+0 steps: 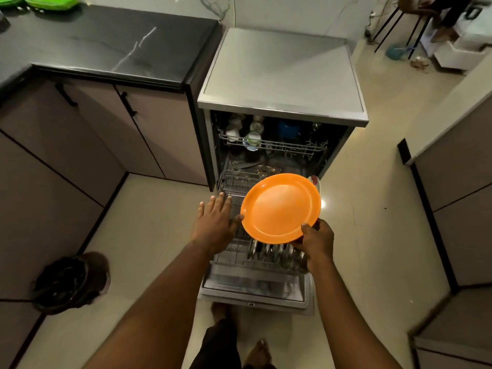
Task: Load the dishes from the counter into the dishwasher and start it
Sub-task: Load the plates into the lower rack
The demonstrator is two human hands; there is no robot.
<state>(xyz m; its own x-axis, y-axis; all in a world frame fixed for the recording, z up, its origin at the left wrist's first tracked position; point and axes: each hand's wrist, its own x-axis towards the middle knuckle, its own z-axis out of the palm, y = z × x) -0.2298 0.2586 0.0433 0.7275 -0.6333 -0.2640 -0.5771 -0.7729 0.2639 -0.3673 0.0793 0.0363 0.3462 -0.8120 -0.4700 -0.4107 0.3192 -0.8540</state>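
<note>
An orange plate (279, 207) hovers face up over the pulled-out lower rack (235, 186) of the open dishwasher (282, 75). My right hand (316, 241) pinches the plate's near right rim, thumb on top. My left hand (215, 222) is spread flat over the rack's left side, its thumb touching the plate's left edge. Several steel plates (274, 255) stand on edge in the rack just below the orange one. The upper rack (271, 145) holds cups and a blue item. Green plates (50, 1) lie on the black counter (106, 41) at the far left.
The dishwasher door (253, 291) lies open toward me above my bare feet (259, 351). A dark bin (69, 282) sits on the floor at left. Cabinets (458, 198) stand close on the right. Chair legs and clutter are at the far right corner.
</note>
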